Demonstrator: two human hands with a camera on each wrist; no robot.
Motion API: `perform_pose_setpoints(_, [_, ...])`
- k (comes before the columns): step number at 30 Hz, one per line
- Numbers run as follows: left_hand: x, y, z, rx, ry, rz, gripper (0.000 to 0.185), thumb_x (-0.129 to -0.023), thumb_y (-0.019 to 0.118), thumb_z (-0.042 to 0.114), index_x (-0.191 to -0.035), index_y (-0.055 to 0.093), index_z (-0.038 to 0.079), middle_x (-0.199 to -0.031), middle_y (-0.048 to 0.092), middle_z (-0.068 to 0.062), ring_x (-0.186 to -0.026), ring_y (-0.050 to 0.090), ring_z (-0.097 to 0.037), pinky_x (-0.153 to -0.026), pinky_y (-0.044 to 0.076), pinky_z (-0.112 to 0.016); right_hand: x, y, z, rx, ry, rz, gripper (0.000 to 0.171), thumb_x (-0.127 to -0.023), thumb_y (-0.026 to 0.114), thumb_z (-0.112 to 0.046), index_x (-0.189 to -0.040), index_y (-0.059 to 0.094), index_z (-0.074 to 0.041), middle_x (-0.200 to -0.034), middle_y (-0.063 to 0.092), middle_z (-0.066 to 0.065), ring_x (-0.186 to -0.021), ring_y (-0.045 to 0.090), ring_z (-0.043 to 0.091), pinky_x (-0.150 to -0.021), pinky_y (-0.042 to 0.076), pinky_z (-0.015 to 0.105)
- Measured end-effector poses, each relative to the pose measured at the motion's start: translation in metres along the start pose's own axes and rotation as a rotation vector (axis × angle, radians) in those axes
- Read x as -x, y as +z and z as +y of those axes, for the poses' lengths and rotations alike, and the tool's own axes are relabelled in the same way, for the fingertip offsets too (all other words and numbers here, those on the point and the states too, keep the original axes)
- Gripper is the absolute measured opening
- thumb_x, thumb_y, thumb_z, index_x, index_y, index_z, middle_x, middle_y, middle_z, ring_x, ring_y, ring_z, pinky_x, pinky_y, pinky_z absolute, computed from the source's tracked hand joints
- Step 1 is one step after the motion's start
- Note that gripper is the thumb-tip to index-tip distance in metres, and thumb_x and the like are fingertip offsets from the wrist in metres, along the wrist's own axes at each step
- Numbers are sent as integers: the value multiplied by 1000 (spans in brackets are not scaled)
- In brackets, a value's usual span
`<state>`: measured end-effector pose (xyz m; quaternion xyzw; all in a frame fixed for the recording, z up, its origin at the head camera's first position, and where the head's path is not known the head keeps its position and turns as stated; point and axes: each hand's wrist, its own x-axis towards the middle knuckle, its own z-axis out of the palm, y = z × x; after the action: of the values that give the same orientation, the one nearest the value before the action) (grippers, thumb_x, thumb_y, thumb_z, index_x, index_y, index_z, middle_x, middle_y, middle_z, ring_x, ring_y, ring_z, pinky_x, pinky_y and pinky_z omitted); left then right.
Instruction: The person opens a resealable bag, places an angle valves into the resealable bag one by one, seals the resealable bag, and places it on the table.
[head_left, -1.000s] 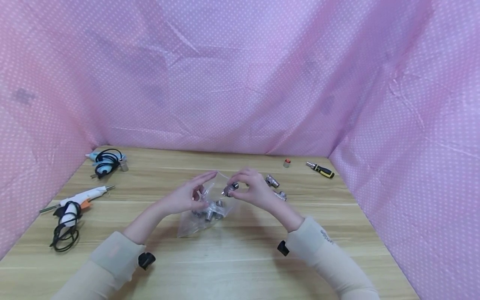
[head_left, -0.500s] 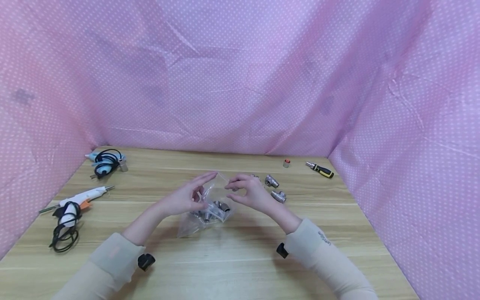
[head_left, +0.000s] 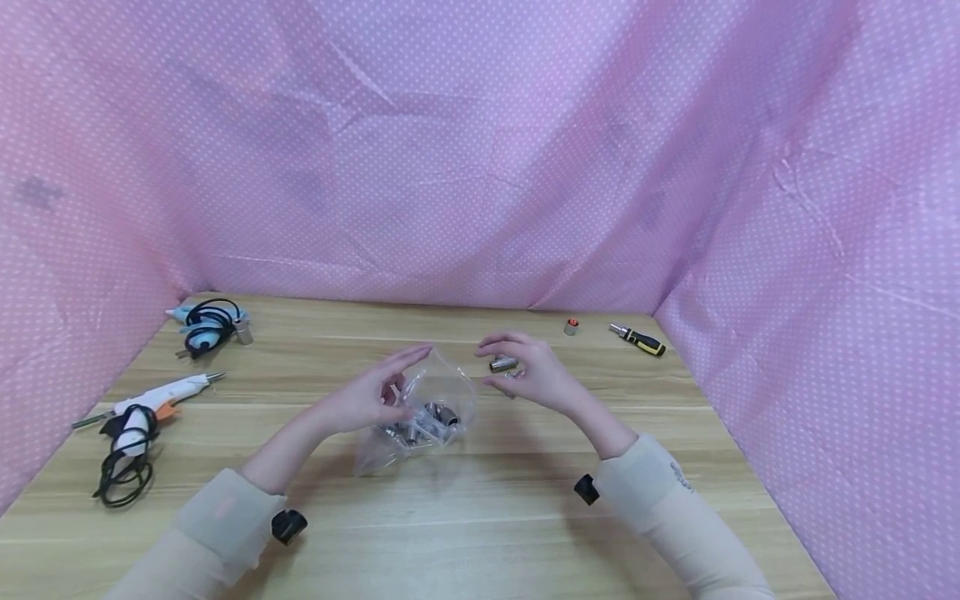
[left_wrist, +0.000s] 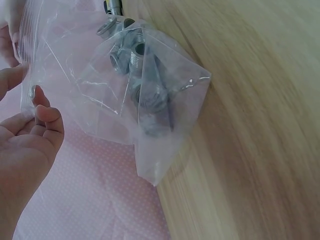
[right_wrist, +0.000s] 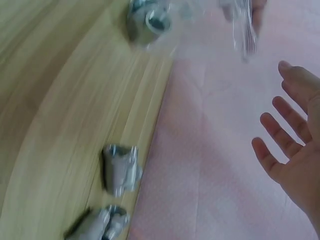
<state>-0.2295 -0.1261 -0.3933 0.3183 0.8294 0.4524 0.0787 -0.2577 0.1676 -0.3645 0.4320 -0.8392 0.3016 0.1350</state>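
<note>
A clear plastic zip bag [head_left: 450,390] [left_wrist: 90,65] hangs mouth up at the table's middle, with several metal pipe fittings [head_left: 433,417] [left_wrist: 147,92] inside. My left hand [head_left: 367,400] [left_wrist: 30,145] pinches the bag's upper left edge. To the right of the bag, my right hand [head_left: 536,379] [right_wrist: 295,145] is spread open and holds nothing. Beneath it, loose metal fittings [head_left: 502,364] [right_wrist: 120,170] lie on the wooden table [head_left: 480,517]. The right wrist view is blurred.
A white glue gun [head_left: 153,398] with a black cord [head_left: 123,471] lies at the left. Behind it are a blue tool with a coiled cord [head_left: 204,325] and a small silver cylinder [head_left: 243,332]. A yellow-black screwdriver [head_left: 639,339] and an orange-topped cap [head_left: 572,326] lie at the back right. Pink dotted cloth [head_left: 480,167] walls the table.
My right hand let a fitting go into the bag, then moved right and back over the loose fittings. The left hand kept hold of the bag.
</note>
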Motion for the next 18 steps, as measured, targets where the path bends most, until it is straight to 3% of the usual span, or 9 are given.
perform_pose_setpoints(12, [0,-1,-2,-20,-9,5,92,-74,76,10,-151,24,17,-146,31,-11,-76,51,-16,-66,50,-25,23,-5,46,67,194,-103,46,-77,78,-18,-120,64,-9,-127,56,11,-122,48,29,-103,38,49])
perform_pose_setpoints(18, [0,-2,-4,-9,-17,-4,93,-74,75,8,-151,23,18,-147,31,-10,-78,51,-17,-67,51,-26,36,3,72,60,233,-163,54,-76,79,-18,-125,60,-8,-133,52,15,-126,44,33,-105,33,54])
